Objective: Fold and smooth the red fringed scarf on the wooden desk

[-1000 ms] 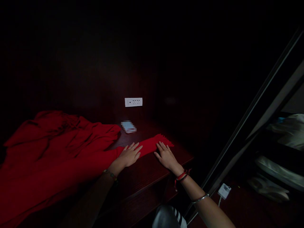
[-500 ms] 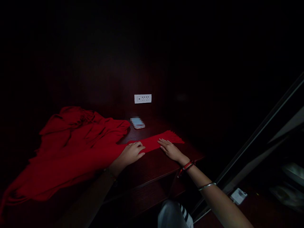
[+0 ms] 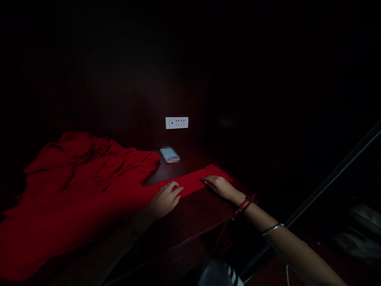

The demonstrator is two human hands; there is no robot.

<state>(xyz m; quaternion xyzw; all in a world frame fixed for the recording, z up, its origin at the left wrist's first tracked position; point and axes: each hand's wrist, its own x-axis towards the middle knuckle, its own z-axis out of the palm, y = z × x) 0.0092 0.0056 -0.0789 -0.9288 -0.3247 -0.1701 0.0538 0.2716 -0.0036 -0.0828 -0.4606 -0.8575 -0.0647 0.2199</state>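
A long red scarf (image 3: 192, 182) with a fringed end lies over the dark wooden shelf, narrow and flat on the right, spread wide and rumpled on the left. My left hand (image 3: 165, 200), a ring on one finger, rests at the narrow strip's near edge with bent fingers and the thumb apart. Nearer the fringe, my right hand (image 3: 222, 186) touches the strip with its fingers stretched leftward and slightly arched. Its thumb is hidden. No cloth shows gripped in either hand.
Behind the strip lies a phone (image 3: 170, 155) with a blurred screen. A white socket panel (image 3: 177, 123) is set in the dark back wall. The shelf's front edge (image 3: 193, 237) runs below my hands, with my knee (image 3: 216, 273) beneath. Dim pale items (image 3: 357, 242) lie at the lower right.
My right hand has shifted slightly right along the strip, going from flat to arched. My left hand has moved only slightly. The view has turned a little, so the scarf pile appears farther left.
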